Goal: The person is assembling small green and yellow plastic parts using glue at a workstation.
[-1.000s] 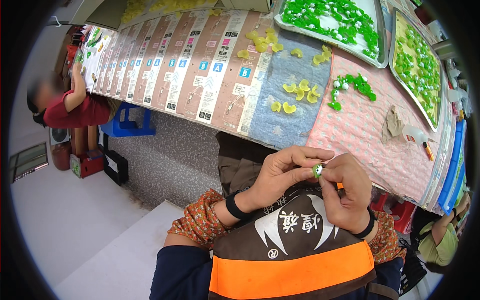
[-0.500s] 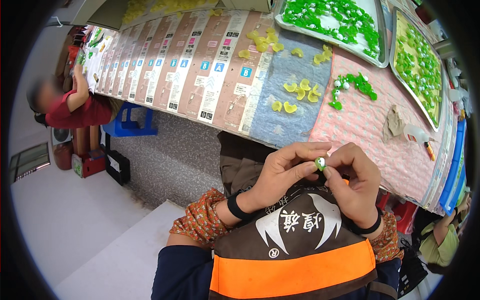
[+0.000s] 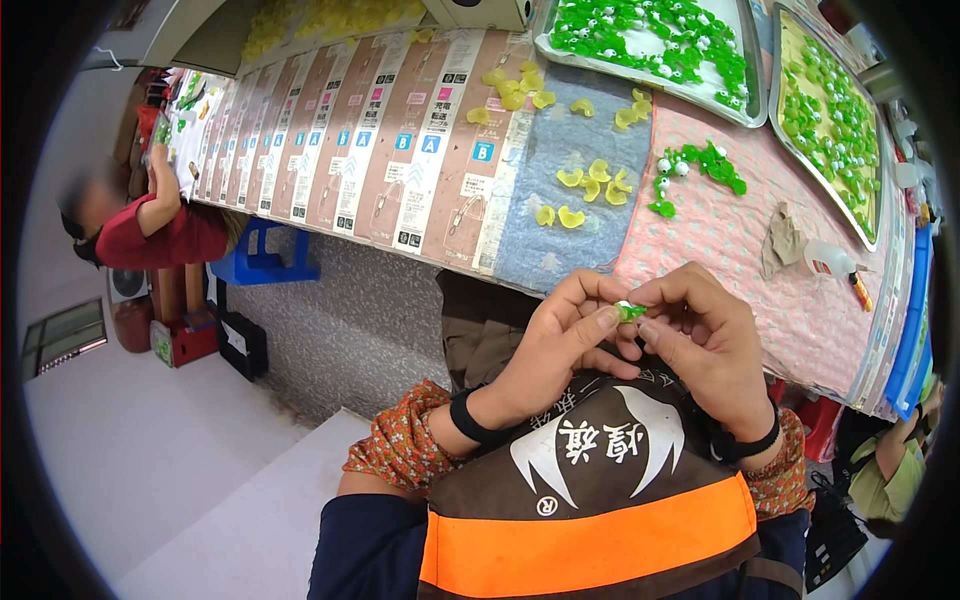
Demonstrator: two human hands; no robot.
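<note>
Between my hands, over the apron, is a small green plastic piece with a white eyeball-like part (image 3: 630, 311). My left hand (image 3: 565, 345) pinches it by its left side between thumb and forefinger. From the other side my right hand (image 3: 718, 345) closes its thumb and forefinger on the piece's right edge; its other fingers are curled in and partly hidden. On the pink cloth ahead lies a loose curve of similar green pieces with white balls (image 3: 684, 168). Several yellow translucent cup-shaped pieces (image 3: 597, 180) rest on the blue cloth.
Two trays of green pieces, one white (image 3: 757, 75) and one yellowish (image 3: 868, 232), stand at the back right. A crumpled rag (image 3: 783, 242), a clear bottle (image 3: 829, 259) and an orange tube (image 3: 860, 291) lie right. Further left, a person in red sits by a blue stool (image 3: 265, 258).
The green piece has turned between my fingers, with more of its green side and less of the white ball showing. Both hands have shifted slightly up and left.
</note>
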